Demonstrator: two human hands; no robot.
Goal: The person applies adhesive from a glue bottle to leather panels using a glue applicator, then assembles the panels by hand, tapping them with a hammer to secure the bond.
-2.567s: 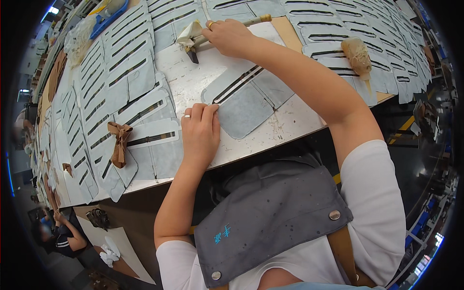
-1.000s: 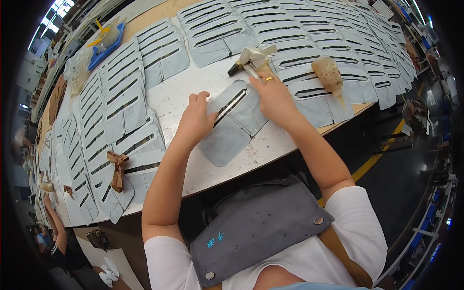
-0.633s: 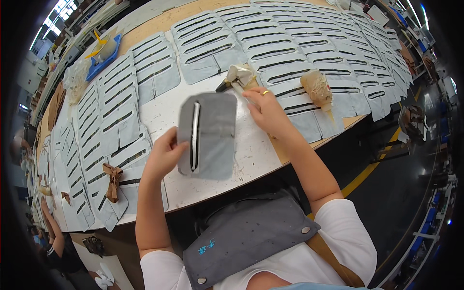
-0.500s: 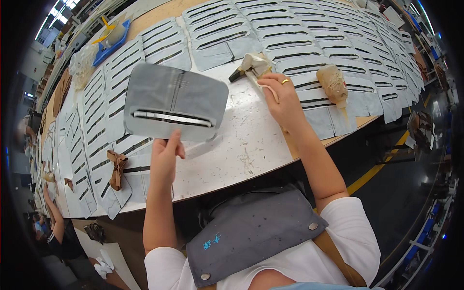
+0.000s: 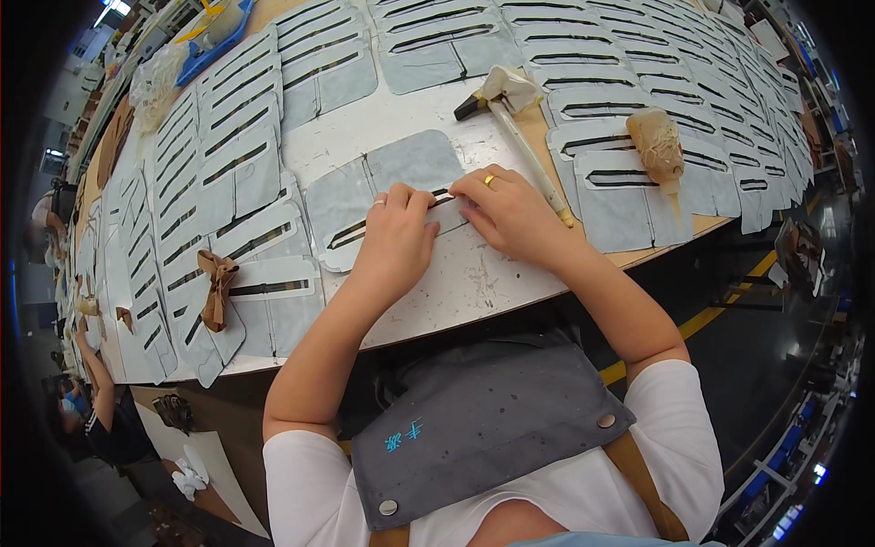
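A grey rounded panel (image 5: pixel 387 173) with a long dark slot and a pale border around it lies flat on the white tabletop in front of me. My left hand (image 5: pixel 398 232) rests on it with curled fingers, gripping along the slot's edge. At the slot's right end, my right hand (image 5: pixel 510 211) pinches the edge between thumb and fingers. The fingertips of both hands are close together, and they hide part of the slot. Just beyond my right hand lies a hammer (image 5: pixel 527 150) with a pale handle, a wrapped head and a black tip.
Rows of overlapping slotted grey panels (image 5: pixel 246 118) cover much of the white table (image 5: pixel 428 305). A tan, glue-crusted bottle (image 5: pixel 656 146) lies on panels at right, a crumpled brown scrap (image 5: pixel 217 290) at left. A blue tray (image 5: pixel 211 47) stands far left. Another person (image 5: pixel 109 419) sits at left.
The panel, held up in my left hand before, now lies flat on the table, its pale-bordered slot face up. My right hand has let go of the hammer and come to the panel.
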